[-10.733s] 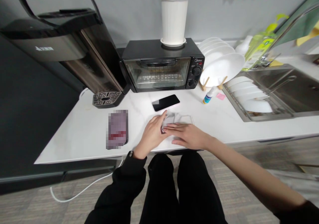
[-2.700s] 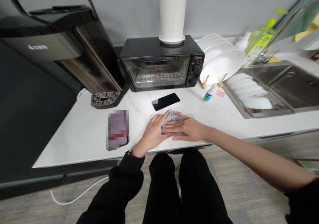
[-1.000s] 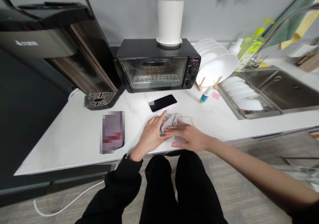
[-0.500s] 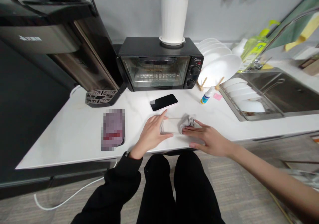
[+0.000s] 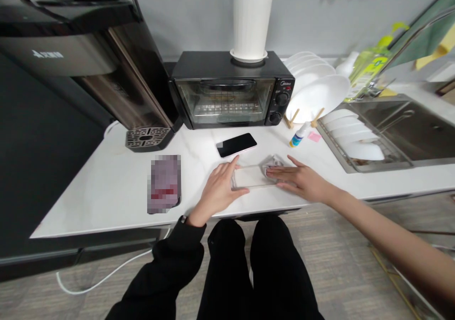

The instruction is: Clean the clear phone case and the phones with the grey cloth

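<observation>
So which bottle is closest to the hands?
The small bottle with the blue-yellow label, just beyond the right hand; the green pump bottle and white bottle are farther back, near the sink.

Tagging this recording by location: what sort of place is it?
Probably a kitchen or pantry: a toaster oven stands on the counter, with racked white plates beside it and a metal sink farther right.

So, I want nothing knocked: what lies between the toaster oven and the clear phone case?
In the head view, a smartphone lies screen-up on the countertop between the toaster oven and the clear phone case.
</observation>
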Demonstrator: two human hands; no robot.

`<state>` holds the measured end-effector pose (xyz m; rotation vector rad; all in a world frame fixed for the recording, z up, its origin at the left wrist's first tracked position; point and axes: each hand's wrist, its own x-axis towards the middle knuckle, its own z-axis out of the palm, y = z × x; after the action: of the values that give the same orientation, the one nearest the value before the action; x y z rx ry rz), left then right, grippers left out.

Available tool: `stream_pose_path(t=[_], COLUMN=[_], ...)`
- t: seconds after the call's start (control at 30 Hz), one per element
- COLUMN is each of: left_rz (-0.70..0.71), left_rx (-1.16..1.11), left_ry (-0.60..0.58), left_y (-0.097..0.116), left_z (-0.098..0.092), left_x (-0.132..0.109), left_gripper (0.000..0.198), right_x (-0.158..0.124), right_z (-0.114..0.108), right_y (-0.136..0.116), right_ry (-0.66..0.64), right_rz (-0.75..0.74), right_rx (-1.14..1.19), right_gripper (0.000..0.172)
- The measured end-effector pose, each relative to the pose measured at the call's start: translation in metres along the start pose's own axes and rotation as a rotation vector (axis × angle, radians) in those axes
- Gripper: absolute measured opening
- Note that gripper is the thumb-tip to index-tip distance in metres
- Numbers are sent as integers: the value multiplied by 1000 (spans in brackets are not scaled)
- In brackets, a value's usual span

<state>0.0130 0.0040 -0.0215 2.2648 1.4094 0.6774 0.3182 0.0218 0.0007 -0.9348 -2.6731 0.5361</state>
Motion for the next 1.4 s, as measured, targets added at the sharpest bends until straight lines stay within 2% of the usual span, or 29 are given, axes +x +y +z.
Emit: stream_pose_path(t=[0.07,0.13,0.27,0.33,0.4,0.47,0.57,0.67,0.73,0.8,0.9,0.97,1.03,1.1,1.23,1.33,1.4], left_rz=[0,9,45,49,46,39,26,25,24,26,47,52,40,33,32,21,27], left_rx=[7,6,6,9,5,-1,-3,-9,-16,-16,-6,1,8,6,-7,2,6], left_ry=[-9,-8,-22,-27,-16,-6,-1,-9,-16,-22,-44,-52,-45,-39,-36,-35,-32], left_y=[0,0,-3,-4,-5,-5,-4,-5,-5,-6,-7,-8,-8,-7,-5,-6,-7], left_z=[1,1,1,-1,-2,-2,-1,0,1,1,-1,-3,-4,-5,-4,-2,0], left_x=[1,1,0,0,-1,-1,-1,0,1,1,1,1,0,0,0,1,2], left_gripper=[109,109,106,102,100,102,105,108,109,108,103,99,96,97,102,106,108], right_x=[-14,-11,37,60,68,58,22,-8,-11,1,37,61,72,66,19,-7,-4], right_z=[0,7,29,31,26,15,-3,-9,-3,8,25,30,28,20,1,-3,5], right_y=[-8,-23,-43,-39,-25,-9,5,-1,-14,-27,-39,-38,-30,-18,2,-3,-16], right_ry=[8,-5,-42,-53,-66,-67,-45,-47,-59,-66,-64,-70,-80,-86,-41,-33,-42], right_rz=[36,20,-120,-171,-176,-133,-39,24,24,-12,-106,-165,-187,-172,-59,-6,-33], right_rx=[36,115,218,180,130,103,101,155,221,277,274,210,144,109,95,137,199], right_gripper=[48,50,47,45,44,44,40,38,41,43,43,43,43,46,43,40,43])
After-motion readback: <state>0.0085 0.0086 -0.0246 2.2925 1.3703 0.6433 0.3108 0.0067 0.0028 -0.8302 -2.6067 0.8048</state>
